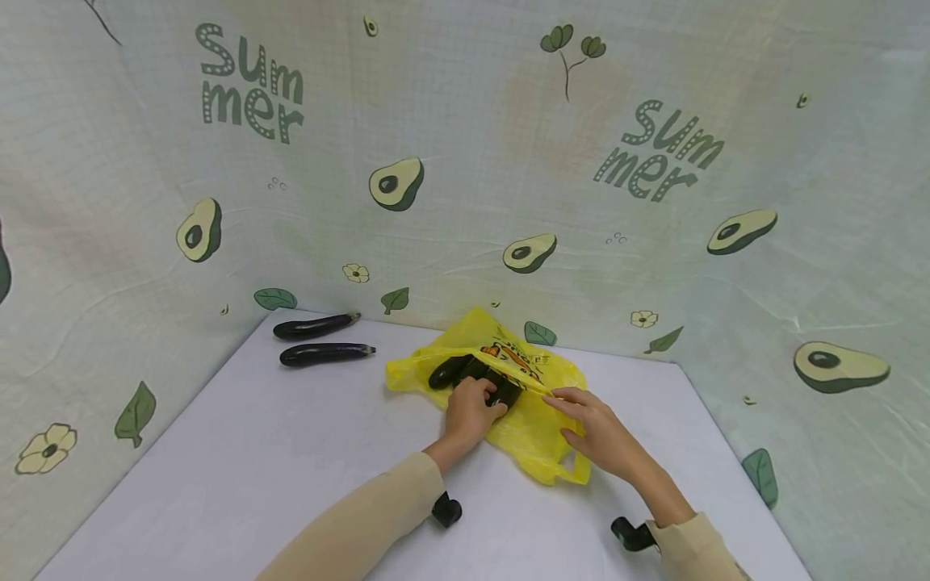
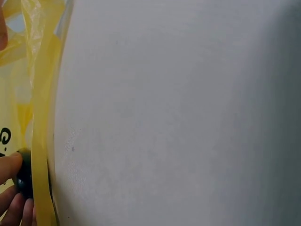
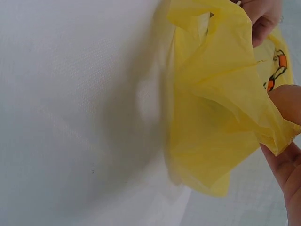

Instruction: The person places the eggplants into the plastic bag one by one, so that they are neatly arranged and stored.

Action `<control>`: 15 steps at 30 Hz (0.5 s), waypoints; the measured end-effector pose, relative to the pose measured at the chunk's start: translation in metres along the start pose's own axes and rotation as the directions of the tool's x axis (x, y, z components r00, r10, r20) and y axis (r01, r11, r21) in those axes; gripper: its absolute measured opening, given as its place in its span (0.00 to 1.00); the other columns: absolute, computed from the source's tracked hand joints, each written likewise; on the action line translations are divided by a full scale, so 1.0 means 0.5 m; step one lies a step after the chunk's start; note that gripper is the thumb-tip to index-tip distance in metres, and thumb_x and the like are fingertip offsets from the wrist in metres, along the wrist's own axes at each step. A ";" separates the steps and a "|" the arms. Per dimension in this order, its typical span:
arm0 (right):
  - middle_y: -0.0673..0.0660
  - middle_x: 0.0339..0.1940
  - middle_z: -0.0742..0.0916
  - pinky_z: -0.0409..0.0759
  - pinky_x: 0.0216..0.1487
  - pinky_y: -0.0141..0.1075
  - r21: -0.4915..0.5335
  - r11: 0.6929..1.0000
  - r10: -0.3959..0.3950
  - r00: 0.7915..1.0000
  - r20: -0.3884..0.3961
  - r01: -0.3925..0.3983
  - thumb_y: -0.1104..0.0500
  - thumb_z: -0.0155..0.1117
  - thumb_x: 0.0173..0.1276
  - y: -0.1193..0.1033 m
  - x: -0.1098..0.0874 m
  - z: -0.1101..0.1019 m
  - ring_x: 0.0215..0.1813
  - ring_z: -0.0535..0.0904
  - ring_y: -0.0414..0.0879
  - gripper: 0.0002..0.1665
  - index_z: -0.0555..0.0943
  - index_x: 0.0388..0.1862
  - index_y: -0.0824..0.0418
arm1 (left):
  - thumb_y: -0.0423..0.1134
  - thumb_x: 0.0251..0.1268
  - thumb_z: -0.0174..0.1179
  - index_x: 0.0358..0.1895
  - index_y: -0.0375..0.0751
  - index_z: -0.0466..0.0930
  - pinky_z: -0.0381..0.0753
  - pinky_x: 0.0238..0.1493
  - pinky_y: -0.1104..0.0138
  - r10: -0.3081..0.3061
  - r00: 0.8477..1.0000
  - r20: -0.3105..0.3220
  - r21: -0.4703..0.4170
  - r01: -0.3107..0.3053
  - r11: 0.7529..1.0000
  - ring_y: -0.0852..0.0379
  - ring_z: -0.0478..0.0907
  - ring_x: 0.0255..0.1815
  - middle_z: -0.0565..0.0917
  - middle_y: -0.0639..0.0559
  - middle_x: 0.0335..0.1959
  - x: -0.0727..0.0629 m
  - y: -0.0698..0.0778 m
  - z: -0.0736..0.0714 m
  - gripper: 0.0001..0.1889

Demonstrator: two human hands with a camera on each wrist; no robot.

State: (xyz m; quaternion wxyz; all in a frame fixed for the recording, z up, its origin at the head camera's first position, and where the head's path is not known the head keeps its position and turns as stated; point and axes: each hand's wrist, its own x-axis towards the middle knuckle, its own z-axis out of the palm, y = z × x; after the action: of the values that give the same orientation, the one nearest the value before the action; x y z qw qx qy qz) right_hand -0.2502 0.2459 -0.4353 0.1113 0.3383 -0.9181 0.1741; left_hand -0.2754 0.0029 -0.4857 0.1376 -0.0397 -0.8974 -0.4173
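Note:
A yellow plastic bag (image 1: pixel 534 440) with printed markings lies on the table, its mouth facing my left hand. My left hand (image 1: pixel 471 413) reaches into the mouth and grips a dark eggplant (image 1: pixel 506 393); the left wrist view shows the thumb and fingers around that glossy eggplant (image 2: pixel 24 176) behind the bag's yellow edge. Another eggplant (image 1: pixel 447 373) lies beside it, partly covered by the bag. My right hand (image 1: pixel 599 432) is at the bag's right side. In the right wrist view, this hand (image 3: pixel 288 165) pinches the edge of the bag (image 3: pixel 211 117) between thumb and fingers.
Two more eggplants lie at the table's back left, one (image 1: pixel 316 326) behind the other (image 1: pixel 327 354). A white table (image 1: pixel 291 468) spreads under everything. Behind it and at both sides hangs a pale cloth (image 1: pixel 465 105) with avocado prints.

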 end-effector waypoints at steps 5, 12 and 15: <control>0.61 0.67 0.83 0.85 0.61 0.51 -0.002 1.000 -0.002 1.000 -0.003 0.002 0.75 0.81 0.57 0.001 0.000 0.000 0.65 0.81 0.60 0.40 0.83 0.69 0.62 | 0.42 0.61 0.80 0.49 0.38 0.89 0.77 0.39 0.64 0.001 1.000 0.009 0.001 -0.001 1.000 0.57 0.73 0.34 0.81 0.49 0.36 0.000 -0.002 -0.001 0.17; 0.62 0.66 0.83 0.85 0.59 0.51 0.000 1.000 -0.011 1.000 -0.018 0.011 0.74 0.82 0.56 0.006 -0.001 0.001 0.64 0.81 0.59 0.40 0.83 0.69 0.61 | 0.43 0.61 0.80 0.50 0.39 0.90 0.79 0.40 0.64 0.034 0.999 0.024 0.021 -0.034 0.999 0.57 0.76 0.36 0.83 0.50 0.37 -0.002 -0.003 -0.014 0.18; 0.61 0.66 0.83 0.86 0.59 0.51 0.000 1.000 -0.011 1.000 -0.022 0.011 0.74 0.82 0.56 0.006 -0.001 0.001 0.64 0.82 0.59 0.39 0.84 0.68 0.61 | 0.43 0.60 0.80 0.50 0.41 0.90 0.80 0.39 0.64 0.054 0.998 0.029 0.038 -0.055 0.998 0.58 0.77 0.37 0.83 0.51 0.37 -0.007 -0.002 -0.023 0.18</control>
State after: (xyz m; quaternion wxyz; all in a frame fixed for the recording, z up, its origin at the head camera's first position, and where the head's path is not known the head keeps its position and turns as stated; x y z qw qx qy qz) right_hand -0.2520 0.2481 -0.4366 0.1224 0.3415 -0.9149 0.1771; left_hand -0.2700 -0.0065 -0.4804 0.1372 -0.0671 -0.9057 -0.3954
